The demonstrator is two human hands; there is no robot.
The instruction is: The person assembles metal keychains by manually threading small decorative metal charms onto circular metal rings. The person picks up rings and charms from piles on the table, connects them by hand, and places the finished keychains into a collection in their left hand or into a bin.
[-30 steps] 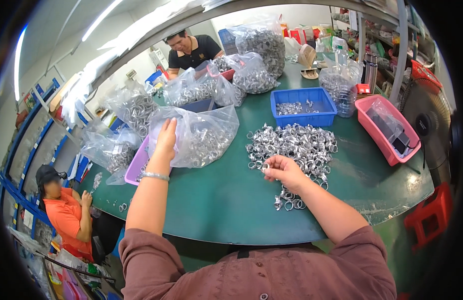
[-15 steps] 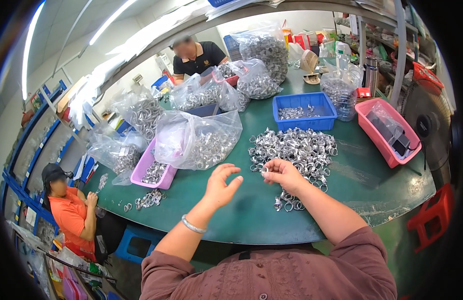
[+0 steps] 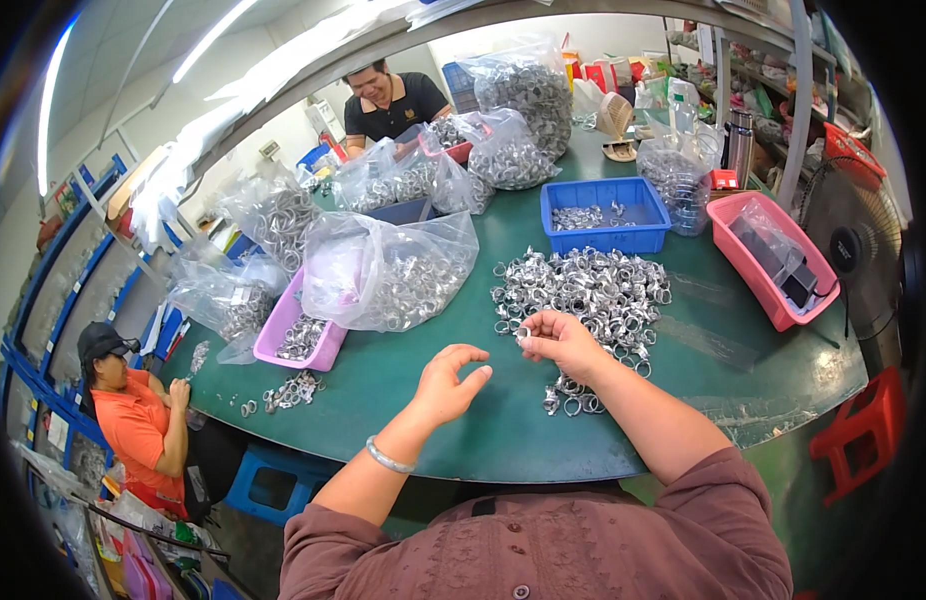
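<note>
My right hand is at the near left edge of a heap of silver metal rings. Its thumb and index finger pinch one small metal ring. To its left, my left hand hovers over the green table, thumb apart from the fingers, with nothing in it. A bracelet circles the left wrist. Many of the heaped rings have a small block or tab on one side. A few lie loose below the right hand, partly hidden by its wrist.
Behind the heap stands a blue tray with rings. Left are a clear bag of rings and a pink bin; right, another pink bin and a fan. Two people sit at the table, far side and left.
My left hand has moved slightly right, toward my right hand, its fingers a little more curved. My right hand keeps its pinch on the ring. The whole view has shifted slightly.
</note>
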